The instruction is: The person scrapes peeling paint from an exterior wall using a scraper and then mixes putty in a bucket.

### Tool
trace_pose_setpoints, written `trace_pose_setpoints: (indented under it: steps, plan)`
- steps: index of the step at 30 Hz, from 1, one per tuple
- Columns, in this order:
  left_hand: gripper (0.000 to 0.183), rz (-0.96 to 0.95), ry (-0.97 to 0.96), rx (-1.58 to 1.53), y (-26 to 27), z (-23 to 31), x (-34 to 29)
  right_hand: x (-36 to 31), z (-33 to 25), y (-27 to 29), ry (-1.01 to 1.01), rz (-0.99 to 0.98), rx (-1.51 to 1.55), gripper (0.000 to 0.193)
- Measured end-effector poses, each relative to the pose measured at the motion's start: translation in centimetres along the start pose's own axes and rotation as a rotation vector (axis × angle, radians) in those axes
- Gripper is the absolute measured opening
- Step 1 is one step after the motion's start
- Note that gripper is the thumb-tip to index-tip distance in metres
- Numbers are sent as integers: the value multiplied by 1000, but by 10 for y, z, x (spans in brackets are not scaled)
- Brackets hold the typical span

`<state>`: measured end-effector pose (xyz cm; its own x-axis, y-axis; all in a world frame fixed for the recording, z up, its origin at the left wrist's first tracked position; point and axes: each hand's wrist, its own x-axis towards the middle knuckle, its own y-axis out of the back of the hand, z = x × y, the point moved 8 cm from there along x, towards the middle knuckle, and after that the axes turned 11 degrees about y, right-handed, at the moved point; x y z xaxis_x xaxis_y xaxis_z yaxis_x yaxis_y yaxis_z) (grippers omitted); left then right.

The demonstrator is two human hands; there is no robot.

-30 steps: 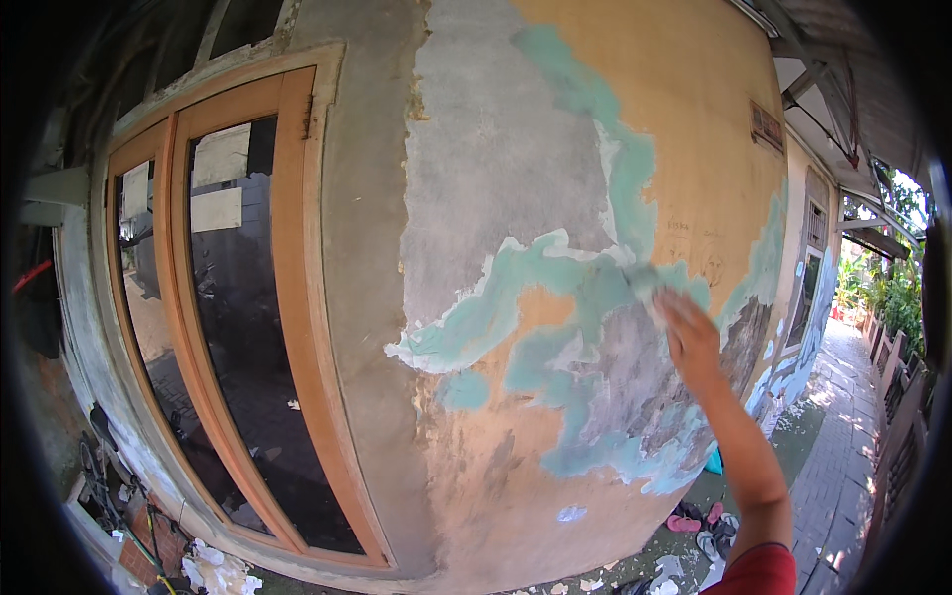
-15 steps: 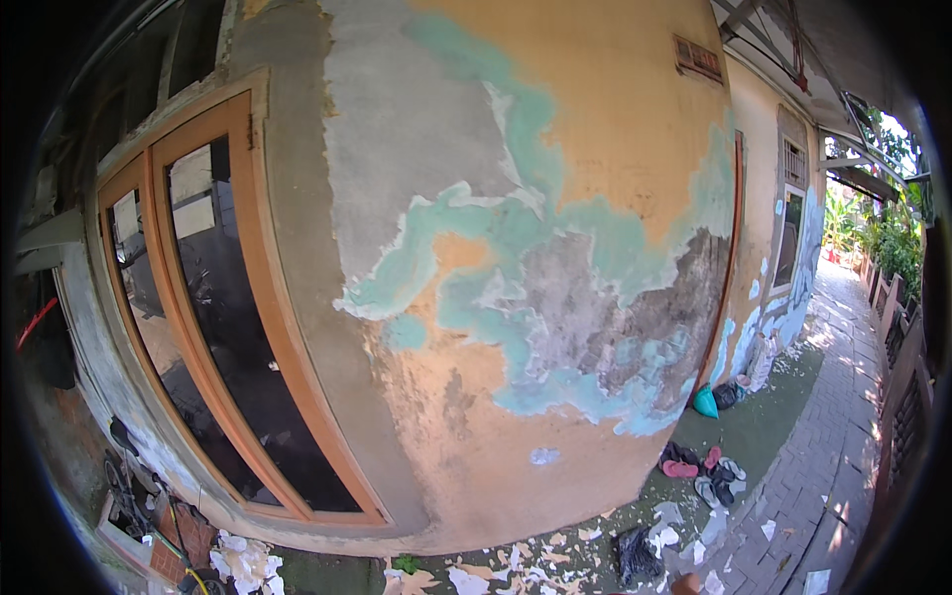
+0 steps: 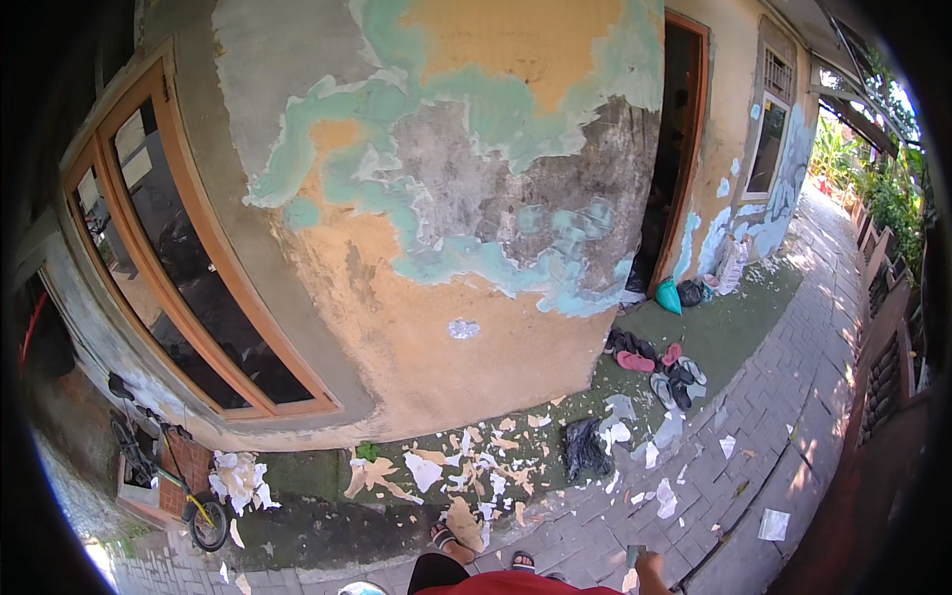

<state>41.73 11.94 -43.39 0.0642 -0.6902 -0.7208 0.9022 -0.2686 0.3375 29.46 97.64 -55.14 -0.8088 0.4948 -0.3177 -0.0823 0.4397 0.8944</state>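
Note:
My right hand is low in the picture, right of my red top. Its fingers are closed on a small flat grey-green piece that sticks up beside the thumb side; its kind is too small to make out. The hand is held over the grey paving, apart from the wall. My left hand is out of the picture. Ahead stands a wall with peeling paint in orange, turquoise and bare grey patches. Pale paint flakes lie scattered along its foot.
Sandals and a black plastic bag lie on the green strip by the wall. Bags stand beside an open doorway. A bicycle leans at the left. Grey paving runs along a fence at the right.
The view has tilted down and turned to the right, bringing my feet, red top and the doorway into sight. More of my right hand now shows at the lower edge.

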Motion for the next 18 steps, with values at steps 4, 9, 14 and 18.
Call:
trace_pose_setpoints:
  steps: [4,9,14,18]
  plan:
    - [25,15,35,41,30,-39,-8,-41,14,21,-52,-7,51,37]
    - [25,12,87,89,61,-69,-1,-72,47,33,-146,44,230,34]
    - [24,18,101,131,90,-69,28,-129,62,52,-228,143,256,28]
    - [25,-41,102,206,87,-60,47,-177,83,80,-273,206,201,27]
